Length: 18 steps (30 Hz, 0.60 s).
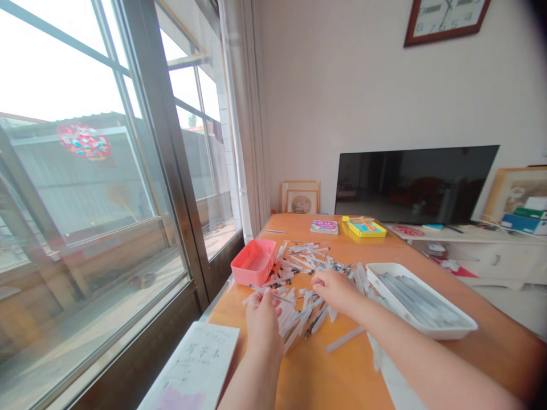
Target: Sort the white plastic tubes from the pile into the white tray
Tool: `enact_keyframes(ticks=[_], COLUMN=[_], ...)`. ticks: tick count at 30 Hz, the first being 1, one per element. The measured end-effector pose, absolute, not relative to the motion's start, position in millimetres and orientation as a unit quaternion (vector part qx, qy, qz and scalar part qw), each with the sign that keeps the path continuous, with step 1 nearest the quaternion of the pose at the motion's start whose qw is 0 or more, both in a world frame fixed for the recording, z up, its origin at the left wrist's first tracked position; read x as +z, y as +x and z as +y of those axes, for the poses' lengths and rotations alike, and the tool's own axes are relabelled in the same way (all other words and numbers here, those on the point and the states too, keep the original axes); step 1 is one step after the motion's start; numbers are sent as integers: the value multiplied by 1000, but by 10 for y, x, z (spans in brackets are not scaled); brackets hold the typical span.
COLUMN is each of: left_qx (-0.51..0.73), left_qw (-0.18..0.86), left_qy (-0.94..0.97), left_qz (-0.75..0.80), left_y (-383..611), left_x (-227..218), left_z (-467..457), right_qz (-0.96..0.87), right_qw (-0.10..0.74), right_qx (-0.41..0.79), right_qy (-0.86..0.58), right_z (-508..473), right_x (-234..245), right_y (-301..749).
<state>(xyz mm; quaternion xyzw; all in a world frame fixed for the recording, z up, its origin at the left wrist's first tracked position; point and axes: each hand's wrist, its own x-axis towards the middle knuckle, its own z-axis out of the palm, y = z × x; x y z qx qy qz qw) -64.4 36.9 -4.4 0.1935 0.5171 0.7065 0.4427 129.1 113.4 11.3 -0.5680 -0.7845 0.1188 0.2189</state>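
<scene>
My left hand (261,310) is closed, with thumb and fingers pinching a thin pen (282,298) that points to the right. My right hand (328,283) is held over the pile with its fingers curled together; whatever lies in them, if anything, is hidden. Under and around both hands spreads a loose heap of clear pen barrels (294,324) mixed with small black pen parts (314,316). A pink plastic basket (252,277) stands just beyond my left hand. Right of my right forearm is a white tray (453,326) with a row of pens (412,293) in it.
A writing booklet (200,359) lies at the near left of the wooden table (333,381). At the far end are a single pen (277,231), a small colourful book (323,226) and a yellow box (367,229). Glass doors (171,142) run along the left side.
</scene>
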Motion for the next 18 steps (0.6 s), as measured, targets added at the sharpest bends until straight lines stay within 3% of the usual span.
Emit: enact_keyframes(ticks=[12, 18], left_qx=[721, 723], left_qw=[442, 436], left_qy=[169, 172], left_qz=[505, 508], left_y=[-683, -674], left_x=[-1, 22], left_z=[367, 345], right_qz=[-799, -772], right_qw=[117, 196], right_qx=[162, 220], right_qy=[-567, -564], right_z=[1515, 1533], right_x=[114, 123], right_y=[811, 796])
